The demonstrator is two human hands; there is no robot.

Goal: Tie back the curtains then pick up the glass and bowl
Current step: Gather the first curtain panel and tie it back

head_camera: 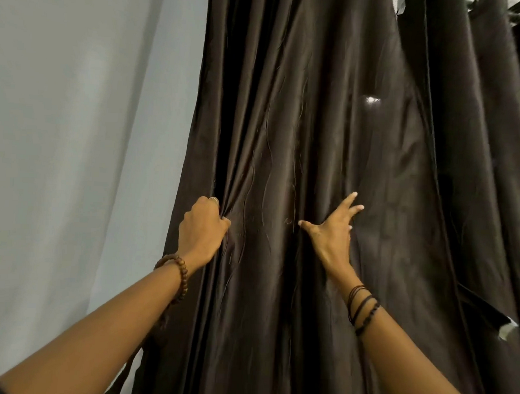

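Dark brown curtain (329, 170): glossy, deep vertical folds. Left hand (203, 227): grip closed on its bunched edge. Right hand (332, 227): fingers splayed, flat against fabric.

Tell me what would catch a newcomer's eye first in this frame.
A dark brown curtain fills the middle and right, hanging in long folds beside a pale wall on the left. The left hand is closed on the curtain's left edge, while the right hand lies open with fingers spread against the cloth. A bright glint shows higher up.
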